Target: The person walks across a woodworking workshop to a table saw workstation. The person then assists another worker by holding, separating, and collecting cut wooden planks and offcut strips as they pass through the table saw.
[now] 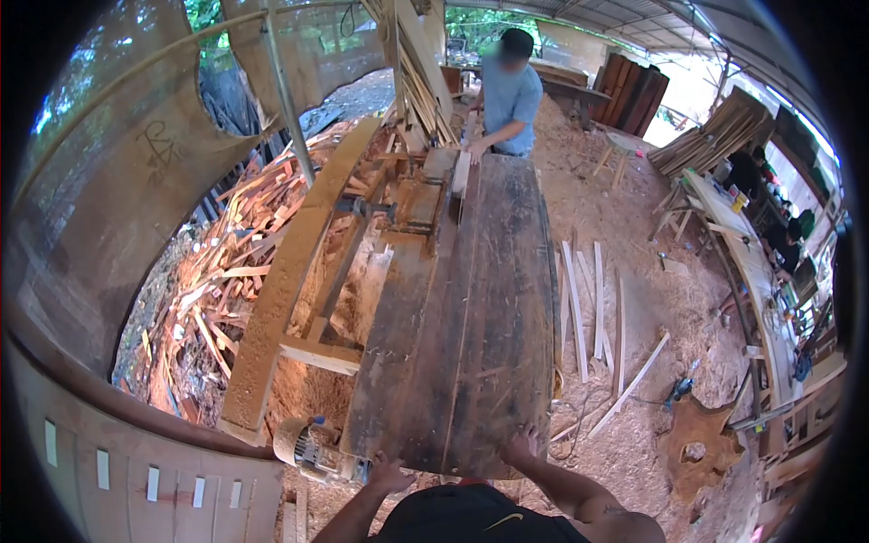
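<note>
My left hand (389, 473) is at the near left corner of a long, worn wooden saw table (489, 308), its fingers spread at the edge. On the table's near right corner lies my right hand (520, 448), fingers apart. Neither hand holds anything that I can see. At the far end a co-worker in a light blue shirt (513, 95) has a hand on a narrow wooden strip (461, 176), which lies along the tabletop. A thin dark slot or blade (460, 215) shows just on the near side of the strip.
An electric motor (312, 448) sits low beside my left hand. Offcuts (240, 235) pile up left of the wooden frame (294, 271). Long strips (599, 303) and a tree-slice slab (697, 448) lie on the sawdust floor to the right. Other people work at a long bench (738, 231).
</note>
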### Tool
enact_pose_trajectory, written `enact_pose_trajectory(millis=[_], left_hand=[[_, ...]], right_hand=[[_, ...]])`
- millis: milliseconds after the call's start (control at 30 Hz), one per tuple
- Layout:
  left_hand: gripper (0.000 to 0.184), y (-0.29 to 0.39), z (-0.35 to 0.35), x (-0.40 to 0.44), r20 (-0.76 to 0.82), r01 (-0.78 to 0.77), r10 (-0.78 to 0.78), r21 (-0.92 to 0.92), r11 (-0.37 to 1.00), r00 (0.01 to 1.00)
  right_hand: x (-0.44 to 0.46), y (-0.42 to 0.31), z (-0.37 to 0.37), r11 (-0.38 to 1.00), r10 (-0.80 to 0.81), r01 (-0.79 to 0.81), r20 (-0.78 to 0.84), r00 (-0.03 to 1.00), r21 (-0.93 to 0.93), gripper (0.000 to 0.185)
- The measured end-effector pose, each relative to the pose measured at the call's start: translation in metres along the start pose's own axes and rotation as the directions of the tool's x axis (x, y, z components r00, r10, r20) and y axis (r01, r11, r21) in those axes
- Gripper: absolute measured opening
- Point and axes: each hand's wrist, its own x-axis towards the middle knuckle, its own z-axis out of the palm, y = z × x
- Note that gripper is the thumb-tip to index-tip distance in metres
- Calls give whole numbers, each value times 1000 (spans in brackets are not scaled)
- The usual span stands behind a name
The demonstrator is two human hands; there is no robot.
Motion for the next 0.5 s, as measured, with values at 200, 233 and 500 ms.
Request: enact_pose_trajectory(millis=[200, 233, 500], left_hand=[[82, 2, -2, -1, -7, -9, 9, 0, 1000, 1000], [82, 2, -2, -2, -10, -17, 18, 2, 1000, 1000], [84, -1, 2, 1, -27, -37, 38, 19, 999, 999]], right_hand=[[11, 5, 17, 999, 32, -32, -19, 999, 16, 75], [9, 4, 14, 1000, 14, -14, -23, 1000, -23, 74], [28, 15, 48, 996, 72, -67, -89, 993, 61, 78]])
